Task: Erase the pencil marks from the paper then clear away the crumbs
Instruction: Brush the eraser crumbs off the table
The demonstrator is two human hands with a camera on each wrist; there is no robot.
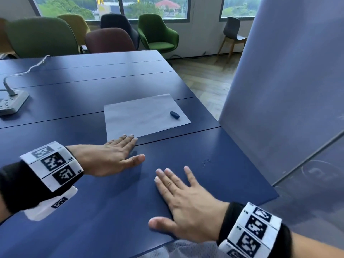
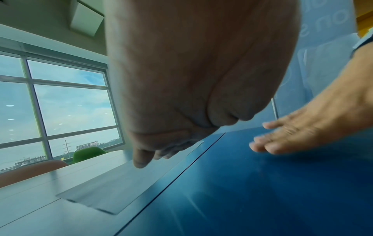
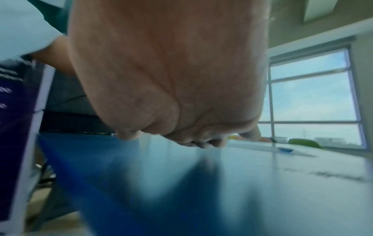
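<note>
Both hands flat, fingers extended, holding nothing: left hand [image 1: 109,157] at paper's [image 1: 141,116] near edge, right hand [image 1: 186,200] nearer. Eraser [image 1: 174,114] on paper's right; power strip [image 1: 11,104] far left; crumbs [image 1: 205,162] on table [image 1: 74,94].

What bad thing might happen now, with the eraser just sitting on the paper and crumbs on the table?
The right hand may smear the crumbs across the table rather than off it. The paper is touched only at its near corner by the left hand, so a brush could slide it and tip the loose eraser off.
</note>
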